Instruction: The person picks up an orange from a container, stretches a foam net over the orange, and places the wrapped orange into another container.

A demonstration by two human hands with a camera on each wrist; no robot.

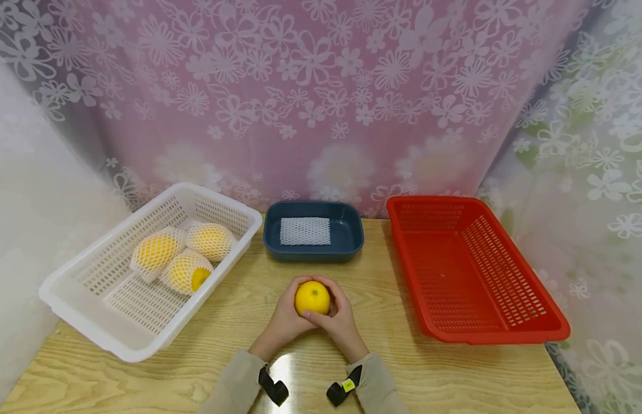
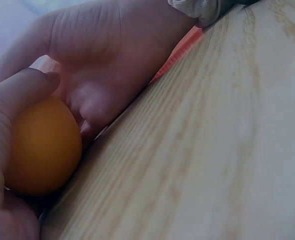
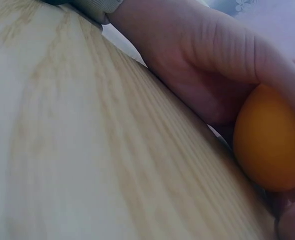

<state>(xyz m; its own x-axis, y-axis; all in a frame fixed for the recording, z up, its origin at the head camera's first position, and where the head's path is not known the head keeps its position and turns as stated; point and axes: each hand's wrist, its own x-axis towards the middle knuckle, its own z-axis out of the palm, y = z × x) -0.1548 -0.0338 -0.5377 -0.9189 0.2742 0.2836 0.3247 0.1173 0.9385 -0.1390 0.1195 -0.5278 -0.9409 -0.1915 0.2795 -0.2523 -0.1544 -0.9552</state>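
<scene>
Both hands cup a round yellow fruit just above or on the wooden table, at its near middle. My left hand curls round its left side, and my right hand holds it from the right with the thumb across the front. A small greenish stem spot shows on top. In the left wrist view the fruit sits close to the tabletop between the hands; the right wrist view shows the fruit under the right thumb. Beyond the hands, a white foam net sleeve lies flat in a dark blue tray.
On the left stands a white perforated basket with three yellow fruits in foam nets. A red perforated basket stands on the right. The wooden table meets flowered curtains at the back and sides.
</scene>
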